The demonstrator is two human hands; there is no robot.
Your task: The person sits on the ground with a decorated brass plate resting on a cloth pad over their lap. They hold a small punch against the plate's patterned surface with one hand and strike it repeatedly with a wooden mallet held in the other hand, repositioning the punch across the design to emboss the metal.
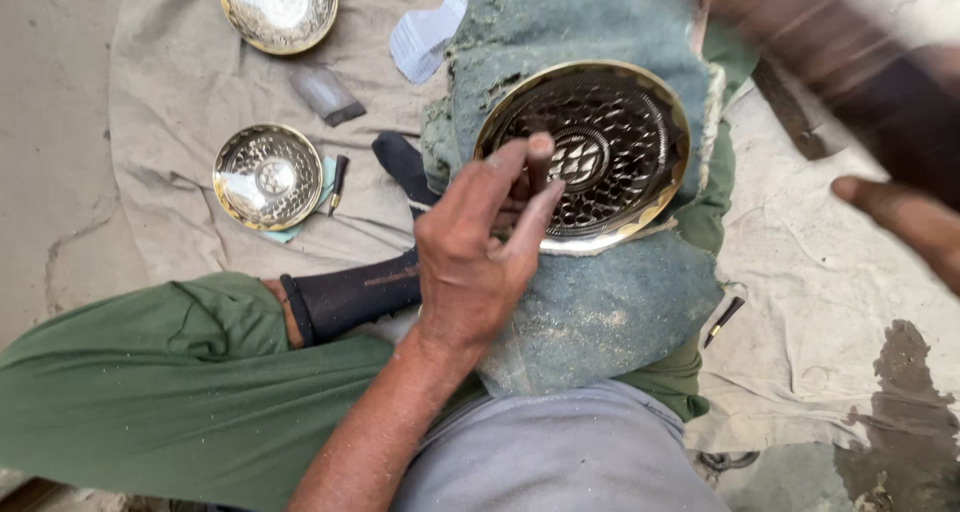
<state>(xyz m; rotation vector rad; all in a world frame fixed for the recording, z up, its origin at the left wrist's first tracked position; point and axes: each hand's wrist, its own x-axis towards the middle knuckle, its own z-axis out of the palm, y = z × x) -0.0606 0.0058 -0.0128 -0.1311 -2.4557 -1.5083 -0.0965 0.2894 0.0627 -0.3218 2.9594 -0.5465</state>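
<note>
- My left hand (pixel 470 257) is closing its fingers around a short dark metal punch (pixel 538 162), holding it upright with its tip on the patterned brass plate (pixel 585 152).
- That plate is lying just beyond my left fingertips, tilted on a dusty blue-grey padded cloth (pixel 590 312) that is resting over my knee.
- My right hand (pixel 890 142) is blurring at the upper right, well apart from the left; it seems to be gripping something dark, but I cannot tell what, nor how it is closing.
- Far to the left of my left hand, a smaller brass plate (pixel 267 176) is lying on the beige ground sheet (pixel 180 82), with a small dark tool (pixel 339 180) just beside it.
- Beyond that, a second brass plate (pixel 279 8) is sitting at the top edge.
- Right of my left hand, another thin tool (pixel 724 319) is lying on the sheet.
</note>
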